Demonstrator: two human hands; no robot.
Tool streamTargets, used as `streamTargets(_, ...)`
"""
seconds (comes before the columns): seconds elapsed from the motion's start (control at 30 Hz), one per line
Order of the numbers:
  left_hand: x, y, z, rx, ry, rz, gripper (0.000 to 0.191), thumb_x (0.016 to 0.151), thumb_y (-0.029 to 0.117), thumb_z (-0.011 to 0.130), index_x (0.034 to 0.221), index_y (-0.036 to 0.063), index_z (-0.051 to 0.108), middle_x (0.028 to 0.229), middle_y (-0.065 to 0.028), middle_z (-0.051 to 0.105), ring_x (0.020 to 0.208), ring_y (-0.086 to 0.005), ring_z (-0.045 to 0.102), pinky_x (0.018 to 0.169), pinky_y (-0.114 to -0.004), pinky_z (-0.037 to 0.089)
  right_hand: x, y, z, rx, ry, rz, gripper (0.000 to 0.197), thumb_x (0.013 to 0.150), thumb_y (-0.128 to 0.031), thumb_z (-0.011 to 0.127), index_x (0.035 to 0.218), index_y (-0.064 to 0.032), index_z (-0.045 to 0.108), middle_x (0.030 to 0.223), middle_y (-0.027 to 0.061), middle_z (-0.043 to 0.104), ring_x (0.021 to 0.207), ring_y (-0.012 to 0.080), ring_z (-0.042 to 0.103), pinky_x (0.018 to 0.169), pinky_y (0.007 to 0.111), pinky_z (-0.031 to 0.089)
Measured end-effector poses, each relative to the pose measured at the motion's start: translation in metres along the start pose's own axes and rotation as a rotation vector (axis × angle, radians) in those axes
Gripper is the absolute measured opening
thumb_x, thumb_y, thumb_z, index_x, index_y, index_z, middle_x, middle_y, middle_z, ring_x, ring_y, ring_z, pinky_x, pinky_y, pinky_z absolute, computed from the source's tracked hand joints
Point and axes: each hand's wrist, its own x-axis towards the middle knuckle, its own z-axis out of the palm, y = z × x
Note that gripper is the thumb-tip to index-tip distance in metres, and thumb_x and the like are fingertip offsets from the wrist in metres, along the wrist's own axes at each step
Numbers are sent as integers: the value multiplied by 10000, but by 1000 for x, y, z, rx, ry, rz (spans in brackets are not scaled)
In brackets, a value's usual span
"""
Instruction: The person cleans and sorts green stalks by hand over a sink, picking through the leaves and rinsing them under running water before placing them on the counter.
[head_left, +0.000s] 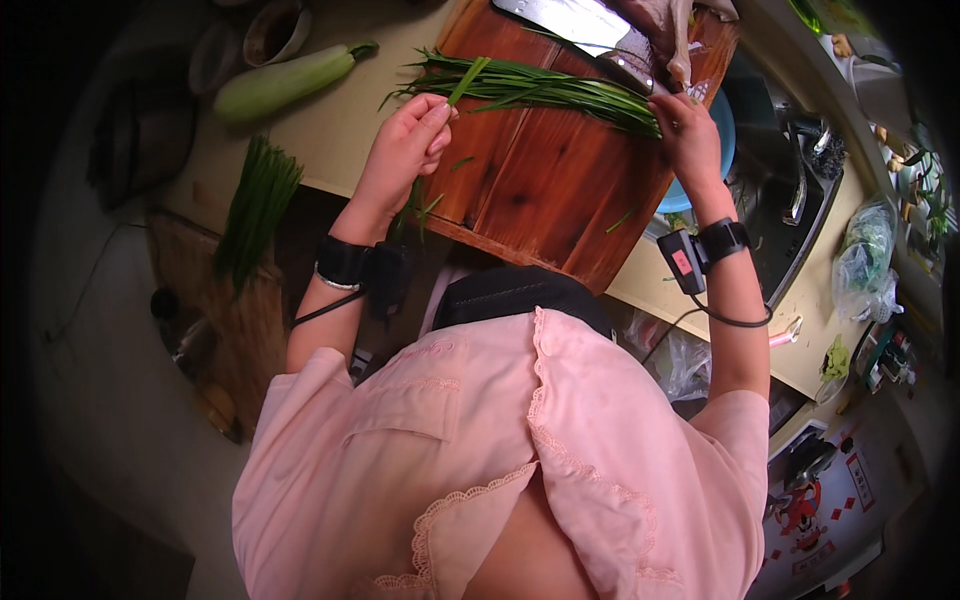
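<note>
My left hand is closed around a few flat garlic chive blades; their tips stick up past the thumb, and some greens hang below the wrist. My right hand pinches at the right end of a loose bundle of garlic chives. That bundle lies across the far part of a reddish-brown wooden cutting board. Behind it rests a cleaver with a wide shiny blade, its handle pointing toward my right hand. Raw meat, apparently poultry, sits at the board's far right corner. Small chive scraps lie on the board.
On the left counter are a pale green gourd, a bowl and another chive bunch overhanging the edge. A blue basin stands beside the sink at right. A bagged vegetable lies farther right. A cable hangs from my right wrist device.
</note>
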Motion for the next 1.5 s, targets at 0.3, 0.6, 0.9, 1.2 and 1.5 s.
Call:
streamTargets(0.3,-8,4,-1,9,28,-2,128,919,195,427,902,81,481,585,66,344,455,1,229,406,-152,175,16,-13,18,-397,-155,-182,103,715,-67,508,815,-54,529,785,92,560,805,236,530,654,324,471)
streamTargets(0.6,-13,5,-3,18,25,-12,135,915,209,438,899,82,481,583,71,346,453,2,232,405,-154,175,11,-9,19,-416,-138,-290,77,724,-82,499,800,-70,511,796,77,539,791,230,520,680,334,419)
streamTargets(0.9,-16,10,-9,29,28,11,141,916,207,433,875,83,487,585,75,368,472,5,270,412,-148,205,19,-32,-6,-390,24,-369,106,738,-74,485,842,-58,499,801,85,556,828,257,536,702,345,421)
streamTargets(1.2,-18,21,6,148,-30,178,125,894,180,486,932,62,502,634,58,411,508,-3,297,456,-152,238,0,-17,-40,686,-470,433,219,891,-186,474,834,21,518,652,50,523,601,110,488,573,264,407)
streamTargets(1.5,-10,20,23,226,-166,215,120,884,180,491,874,65,521,655,45,506,551,-8,406,492,-159,324,-49,-24,-77,849,-615,614,229,907,-206,470,991,-17,569,676,-50,488,528,23,382,466,161,305)
